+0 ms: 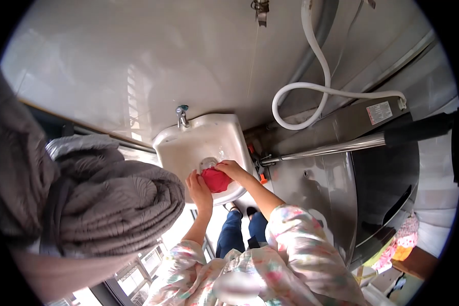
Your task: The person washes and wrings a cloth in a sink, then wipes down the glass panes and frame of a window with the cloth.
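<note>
A small red cloth (217, 180) is held between my two hands over the white washbasin (168, 148), near its front rim. My left hand (199, 189) has its fingers closed on the cloth's left edge. At the cloth's upper right, my right hand (230, 170) grips it with bent fingers. Just beyond the cloth, a pale, shiny round shape (208, 163) shows at the basin's bottom; whether it is the drain or something clear, I cannot tell. The metal tap (182, 117) is on the wall at the basin's back.
A bundled grey patterned curtain (117, 204) bulges close on the left. To the right are a grey appliance with a dark lid (382, 183), a metal pole with a black grip (336, 146) and a looped white hose (296, 86). Tiled wall (112, 66) rises behind the basin.
</note>
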`<move>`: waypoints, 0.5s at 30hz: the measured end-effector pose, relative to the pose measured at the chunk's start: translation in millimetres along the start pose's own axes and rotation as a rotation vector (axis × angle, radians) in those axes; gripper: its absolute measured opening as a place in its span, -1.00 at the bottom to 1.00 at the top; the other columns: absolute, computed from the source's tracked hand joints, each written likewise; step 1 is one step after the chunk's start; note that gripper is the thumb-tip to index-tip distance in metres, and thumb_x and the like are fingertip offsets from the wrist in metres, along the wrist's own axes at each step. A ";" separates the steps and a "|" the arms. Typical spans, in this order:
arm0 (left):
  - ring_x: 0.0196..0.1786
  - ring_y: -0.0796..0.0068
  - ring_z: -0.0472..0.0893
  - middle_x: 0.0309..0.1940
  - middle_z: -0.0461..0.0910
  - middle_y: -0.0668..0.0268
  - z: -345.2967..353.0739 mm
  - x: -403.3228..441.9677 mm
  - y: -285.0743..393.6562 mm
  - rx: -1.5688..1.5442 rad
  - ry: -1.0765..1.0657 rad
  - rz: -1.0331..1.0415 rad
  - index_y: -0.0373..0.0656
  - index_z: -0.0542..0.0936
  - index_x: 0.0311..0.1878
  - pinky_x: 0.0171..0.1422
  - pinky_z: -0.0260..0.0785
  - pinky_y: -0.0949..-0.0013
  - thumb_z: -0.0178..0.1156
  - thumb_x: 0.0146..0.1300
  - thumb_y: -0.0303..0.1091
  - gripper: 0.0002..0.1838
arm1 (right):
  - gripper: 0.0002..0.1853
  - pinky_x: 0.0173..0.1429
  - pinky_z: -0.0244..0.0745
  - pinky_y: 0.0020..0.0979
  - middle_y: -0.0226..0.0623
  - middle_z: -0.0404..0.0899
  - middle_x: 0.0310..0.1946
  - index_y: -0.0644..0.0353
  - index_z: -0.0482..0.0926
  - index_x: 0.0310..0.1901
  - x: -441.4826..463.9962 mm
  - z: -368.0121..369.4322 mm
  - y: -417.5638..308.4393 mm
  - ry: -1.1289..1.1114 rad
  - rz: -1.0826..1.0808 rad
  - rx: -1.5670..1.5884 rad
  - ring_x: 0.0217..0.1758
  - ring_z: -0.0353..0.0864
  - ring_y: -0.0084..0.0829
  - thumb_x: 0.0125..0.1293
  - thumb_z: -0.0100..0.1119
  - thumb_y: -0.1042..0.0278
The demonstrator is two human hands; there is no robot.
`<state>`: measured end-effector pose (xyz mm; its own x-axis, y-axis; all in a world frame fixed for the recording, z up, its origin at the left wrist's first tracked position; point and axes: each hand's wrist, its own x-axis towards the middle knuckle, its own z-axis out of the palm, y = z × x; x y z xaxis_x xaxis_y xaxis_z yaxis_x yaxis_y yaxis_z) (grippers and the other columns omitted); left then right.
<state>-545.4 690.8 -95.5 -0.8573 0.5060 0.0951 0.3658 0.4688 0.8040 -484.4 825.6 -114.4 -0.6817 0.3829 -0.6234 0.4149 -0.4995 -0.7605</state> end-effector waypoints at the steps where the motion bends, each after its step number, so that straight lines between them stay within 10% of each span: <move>1: 0.05 -0.04 0.44 -0.01 0.45 0.01 -1.7 2.9 -6.2 0.023 0.021 -0.071 -0.28 0.46 0.02 0.13 0.28 0.13 -0.10 0.38 -0.36 -0.73 | -0.75 -0.14 0.50 -0.51 -0.29 0.63 -0.29 0.28 0.60 -0.16 -4.6 2.0 5.2 0.013 -0.095 0.028 -0.28 0.59 -0.48 0.24 0.12 0.30; 6: 0.10 0.02 0.45 0.01 0.48 0.01 -17.7 -4.9 -6.8 -0.037 0.052 -0.393 -0.29 0.49 0.03 0.16 0.27 0.16 -0.16 0.42 -0.20 -0.62 | -0.78 -0.05 0.43 -0.54 -0.27 0.63 -0.27 0.33 0.58 -0.10 -38.6 4.9 12.7 0.152 -0.437 -0.003 -0.19 0.57 -0.52 0.27 0.10 0.43; 15: -0.02 -0.11 0.50 -0.10 0.55 -0.12 -62.0 -20.0 35.8 -0.154 0.216 -0.174 -0.37 0.47 0.05 0.05 0.29 0.16 -0.17 0.44 -0.17 -0.57 | -0.82 -0.42 0.66 -0.36 -0.26 0.50 -0.23 0.22 0.43 -0.07 -83.9 -40.7 -41.5 0.393 -0.450 0.228 -0.28 0.63 -0.40 0.35 0.03 0.38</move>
<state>-537.7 652.5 -32.2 -0.9654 0.2545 0.0574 0.1617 0.4111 0.8972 -419.9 845.8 -38.0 -0.4695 0.8285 -0.3054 -0.0287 -0.3600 -0.9325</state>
